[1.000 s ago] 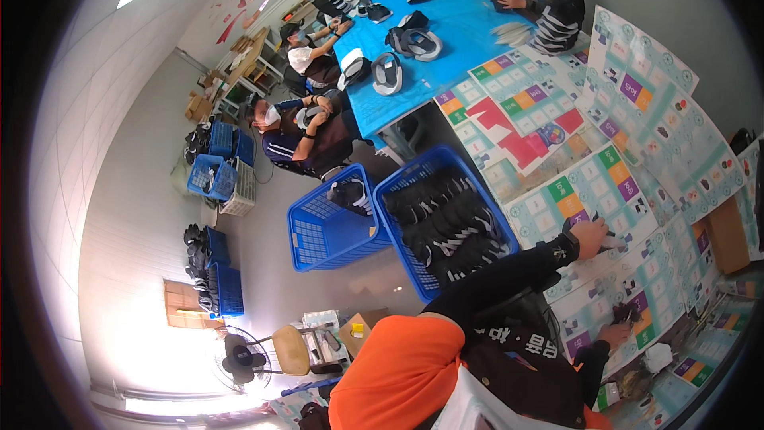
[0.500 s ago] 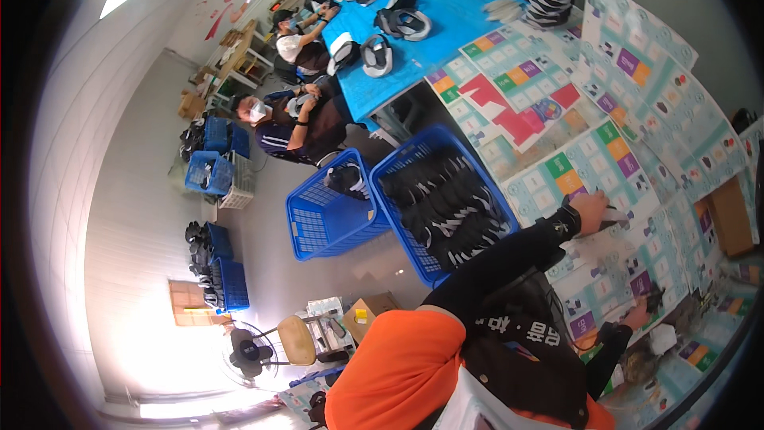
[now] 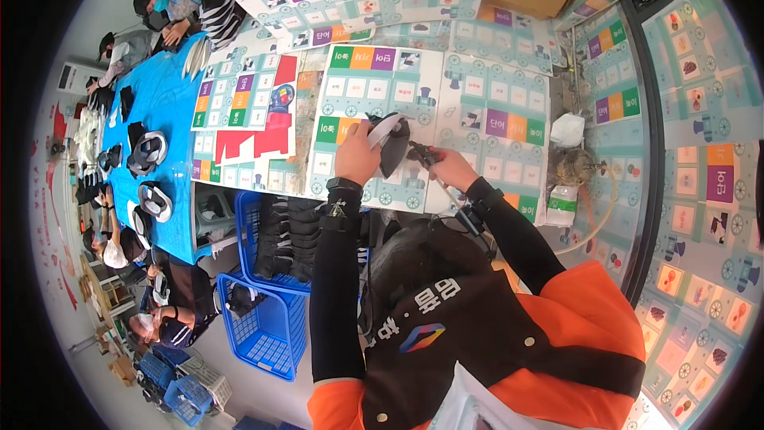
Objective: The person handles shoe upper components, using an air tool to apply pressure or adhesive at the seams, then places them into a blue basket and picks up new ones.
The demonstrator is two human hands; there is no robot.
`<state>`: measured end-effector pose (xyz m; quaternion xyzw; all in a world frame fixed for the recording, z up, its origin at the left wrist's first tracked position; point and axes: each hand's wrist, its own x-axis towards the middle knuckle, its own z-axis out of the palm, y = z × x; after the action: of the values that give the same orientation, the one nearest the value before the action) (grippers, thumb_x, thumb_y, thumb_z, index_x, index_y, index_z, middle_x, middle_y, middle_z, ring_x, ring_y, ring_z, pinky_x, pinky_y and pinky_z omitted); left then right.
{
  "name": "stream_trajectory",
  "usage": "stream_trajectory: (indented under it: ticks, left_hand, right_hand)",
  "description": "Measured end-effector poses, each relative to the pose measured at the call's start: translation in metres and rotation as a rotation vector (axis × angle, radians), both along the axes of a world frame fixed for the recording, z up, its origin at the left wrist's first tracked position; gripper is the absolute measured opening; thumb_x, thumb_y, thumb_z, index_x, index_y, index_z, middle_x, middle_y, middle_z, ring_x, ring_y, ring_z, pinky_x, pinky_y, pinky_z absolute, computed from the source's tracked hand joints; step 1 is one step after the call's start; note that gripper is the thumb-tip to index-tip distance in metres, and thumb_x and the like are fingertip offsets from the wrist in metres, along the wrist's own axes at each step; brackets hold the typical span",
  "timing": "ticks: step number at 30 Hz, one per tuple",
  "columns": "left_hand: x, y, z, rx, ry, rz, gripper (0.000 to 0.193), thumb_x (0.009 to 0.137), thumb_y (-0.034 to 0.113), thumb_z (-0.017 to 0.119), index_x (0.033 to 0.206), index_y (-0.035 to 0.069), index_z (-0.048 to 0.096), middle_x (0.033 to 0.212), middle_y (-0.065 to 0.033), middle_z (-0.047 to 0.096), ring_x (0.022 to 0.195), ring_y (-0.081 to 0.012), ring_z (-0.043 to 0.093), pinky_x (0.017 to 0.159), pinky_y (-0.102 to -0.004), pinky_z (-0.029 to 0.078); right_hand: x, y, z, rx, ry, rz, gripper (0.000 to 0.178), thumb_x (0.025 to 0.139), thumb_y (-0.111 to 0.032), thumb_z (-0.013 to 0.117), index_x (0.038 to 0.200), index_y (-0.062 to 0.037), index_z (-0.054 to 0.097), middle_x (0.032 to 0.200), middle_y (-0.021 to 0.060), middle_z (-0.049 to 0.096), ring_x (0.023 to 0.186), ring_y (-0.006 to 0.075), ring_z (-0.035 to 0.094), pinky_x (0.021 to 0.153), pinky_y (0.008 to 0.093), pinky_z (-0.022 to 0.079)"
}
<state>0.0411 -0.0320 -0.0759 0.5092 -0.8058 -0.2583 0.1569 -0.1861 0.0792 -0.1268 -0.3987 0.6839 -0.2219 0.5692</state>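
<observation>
Over the sheet-covered worktop (image 3: 342,95), my left hand (image 3: 356,156) is closed on a black and grey shoe upper (image 3: 391,151) with a pale strip along its top. The piece stands tilted, its dark side toward my right hand. My right hand (image 3: 454,170) is wrapped round a dark hand tool with reddish parts, which looks like pliers (image 3: 426,154). The tool's tip lies close beside the upper's right edge; whether they touch I cannot tell.
Left of my arm, a blue basket (image 3: 248,227) holds rows of black uppers, beside another blue basket (image 3: 278,350). A blue table (image 3: 179,183) carries more uppers, with several people working round it. A white crumpled bag (image 3: 567,130) lies on the right.
My view has swung to the right and down onto the worktop. My left hand has lifted the upper, and my two hands, earlier far apart, are now close together around it.
</observation>
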Motion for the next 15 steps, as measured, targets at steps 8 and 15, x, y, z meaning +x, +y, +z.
stream_trajectory:
  ticks: [8,15]
  left_hand:
    - [0.004,0.023,0.002,0.025,-0.036,0.029,0.037,0.083,0.012,0.072,0.118,0.007,0.060,0.119,-0.0156,0.062,0.097,-0.0422,0.067,0.081,-0.0497,0.056]
    - [0.005,0.029,0.006,0.057,-0.022,0.037,0.042,0.081,0.011,0.074,0.120,0.006,0.059,0.120,-0.0158,0.061,0.098,-0.0430,0.067,0.082,-0.0507,0.056]
  right_hand:
    - [0.025,0.019,-0.032,-0.217,0.179,-0.020,0.028,0.085,-0.021,0.062,0.104,-0.0020,0.069,0.076,0.0217,0.068,0.068,0.0384,0.067,0.064,0.0467,0.052]
    - [0.028,0.010,-0.026,-0.243,0.305,-0.002,0.028,0.086,-0.021,0.062,0.105,-0.0018,0.070,0.090,0.0267,0.070,0.091,0.0490,0.065,0.080,0.0529,0.051]
